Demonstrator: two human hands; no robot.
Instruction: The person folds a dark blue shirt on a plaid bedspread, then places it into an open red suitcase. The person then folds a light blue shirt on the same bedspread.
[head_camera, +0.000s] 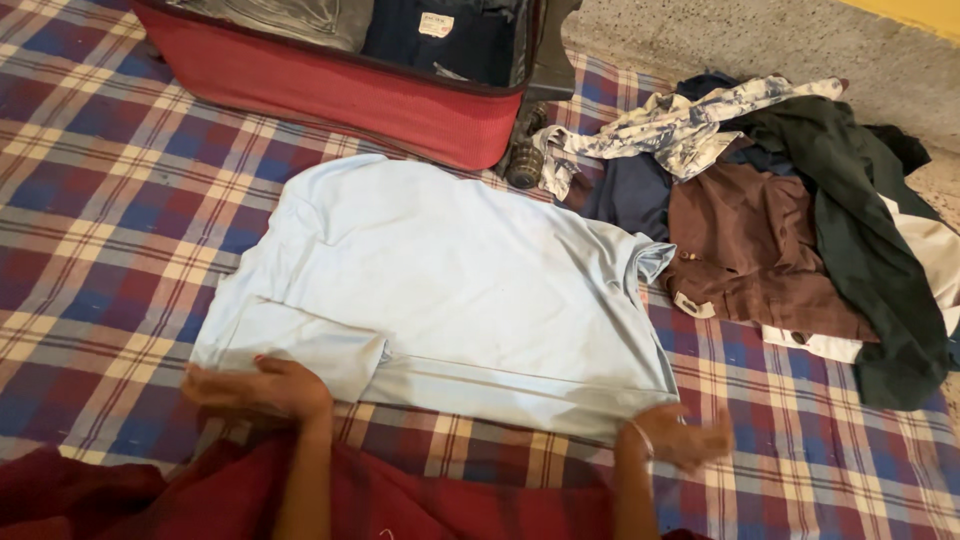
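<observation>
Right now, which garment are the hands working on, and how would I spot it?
Start at the red suitcase at the top of the checked blanket. Just below it lies a pale blue shirt, spread flat, with the left hand on its near edge and the right hand at its near corner. Unlike the dark, crumpled clothes pile beside it, it lies alone, smooth and light.

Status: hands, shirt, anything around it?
Left hand and right hand flat on light blue shirt near edge. Red suitcase behind, clothes pile right.
</observation>
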